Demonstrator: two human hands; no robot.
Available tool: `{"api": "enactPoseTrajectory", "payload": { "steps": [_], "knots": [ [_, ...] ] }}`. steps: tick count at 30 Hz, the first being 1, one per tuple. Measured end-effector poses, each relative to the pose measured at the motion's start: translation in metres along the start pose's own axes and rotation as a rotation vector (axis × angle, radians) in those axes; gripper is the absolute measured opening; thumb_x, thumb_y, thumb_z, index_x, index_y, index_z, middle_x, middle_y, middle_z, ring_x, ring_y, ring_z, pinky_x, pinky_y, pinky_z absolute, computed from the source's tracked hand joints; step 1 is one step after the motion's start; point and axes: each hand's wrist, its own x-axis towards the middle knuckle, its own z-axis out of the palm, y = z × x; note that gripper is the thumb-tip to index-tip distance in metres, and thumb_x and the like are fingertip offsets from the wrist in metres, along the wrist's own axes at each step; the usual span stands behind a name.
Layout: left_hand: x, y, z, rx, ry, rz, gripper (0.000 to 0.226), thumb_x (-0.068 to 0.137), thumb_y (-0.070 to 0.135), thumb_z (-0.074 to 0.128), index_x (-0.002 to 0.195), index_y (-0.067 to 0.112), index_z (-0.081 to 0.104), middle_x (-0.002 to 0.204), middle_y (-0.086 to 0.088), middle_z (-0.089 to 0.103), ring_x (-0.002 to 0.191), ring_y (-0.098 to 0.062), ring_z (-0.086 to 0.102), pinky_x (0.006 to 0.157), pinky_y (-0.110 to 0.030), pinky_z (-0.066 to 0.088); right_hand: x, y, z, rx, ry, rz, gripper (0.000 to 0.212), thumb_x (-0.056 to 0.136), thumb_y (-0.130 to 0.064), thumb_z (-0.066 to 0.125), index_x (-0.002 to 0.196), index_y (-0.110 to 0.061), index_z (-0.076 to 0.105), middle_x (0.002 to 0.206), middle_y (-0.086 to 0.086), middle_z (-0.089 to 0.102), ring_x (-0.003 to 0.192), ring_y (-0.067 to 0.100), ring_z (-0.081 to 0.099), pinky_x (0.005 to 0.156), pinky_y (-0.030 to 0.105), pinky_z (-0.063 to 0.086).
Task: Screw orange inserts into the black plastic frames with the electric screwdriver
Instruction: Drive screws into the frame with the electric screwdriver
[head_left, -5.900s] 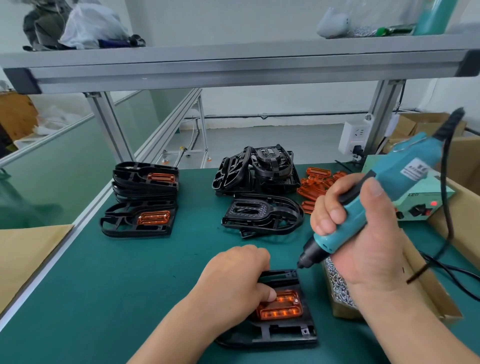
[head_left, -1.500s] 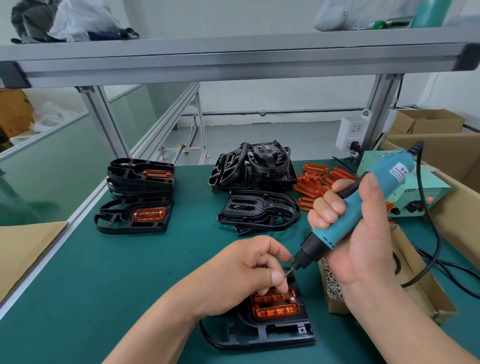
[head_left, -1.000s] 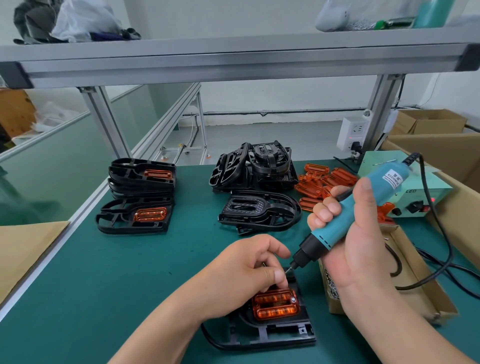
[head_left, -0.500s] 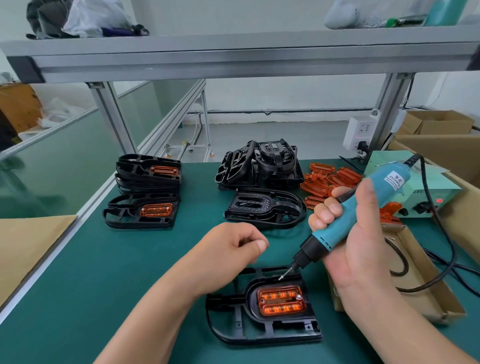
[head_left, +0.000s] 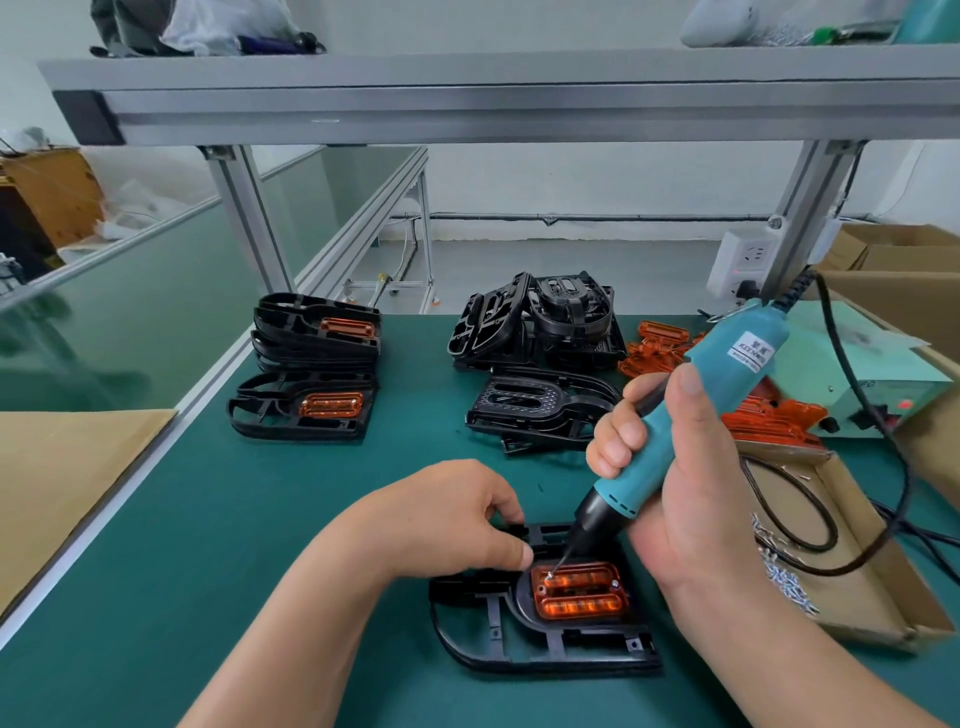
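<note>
A black plastic frame (head_left: 540, 649) lies on the green mat near me, with an orange insert (head_left: 579, 592) seated in it. My right hand (head_left: 680, 499) grips the teal electric screwdriver (head_left: 691, 415), tilted, its bit tip on a screw at the insert's upper left corner. My left hand (head_left: 441, 519) rests on the frame's far left edge, fingers curled over it and thumb beside the insert. A second screw shows at the insert's upper right corner.
Frames with inserts fitted (head_left: 306, 374) are stacked at the left. A heap of bare black frames (head_left: 535, 353) and loose orange inserts (head_left: 654, 348) lie behind. A cardboard box of screws (head_left: 831, 571) and the screwdriver's power unit (head_left: 857, 379) stand to the right, its cable looping over the box.
My left hand has moved from above the frame down onto its far left edge. The screwdriver has come down, and its bit now touches the screw at the insert's upper left corner.
</note>
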Motion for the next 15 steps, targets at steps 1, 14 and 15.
{"api": "enactPoseTrajectory", "payload": {
  "steps": [1, 14, 15],
  "knots": [
    [0.001, 0.0, 0.0, -0.001, -0.001, 0.0, 0.038, 0.084, 0.054, 0.079, 0.115, 0.033, 0.073, 0.093, 0.007, 0.064, 0.085, -0.008, 0.063, 0.076, -0.027, 0.051, 0.0, 0.0, 0.001, -0.013, -0.01, 0.001, 0.045, 0.085, -0.057, 0.082, 0.092, -0.016, 0.064, 0.068, 0.001, 0.047, 0.057, 0.015, 0.048, 0.055, 0.026, 0.044],
    [0.004, 0.0, 0.004, -0.002, 0.012, 0.0, 0.032, 0.083, 0.052, 0.08, 0.107, 0.032, 0.074, 0.08, 0.006, 0.06, 0.068, -0.007, 0.056, 0.062, -0.027, 0.044, -0.007, 0.001, 0.011, -0.125, -0.09, 0.003, 0.053, 0.079, -0.061, 0.086, 0.094, -0.015, 0.065, 0.066, 0.003, 0.048, 0.056, 0.018, 0.048, 0.054, 0.028, 0.043],
    [0.003, 0.001, 0.004, -0.002, 0.009, 0.002, 0.031, 0.083, 0.051, 0.08, 0.107, 0.031, 0.074, 0.078, 0.007, 0.058, 0.065, -0.006, 0.054, 0.06, -0.027, 0.041, -0.008, 0.0, 0.012, -0.135, -0.107, 0.001, 0.053, 0.079, -0.062, 0.085, 0.095, -0.015, 0.065, 0.066, 0.004, 0.049, 0.056, 0.018, 0.048, 0.054, 0.029, 0.043]
  ]
}}
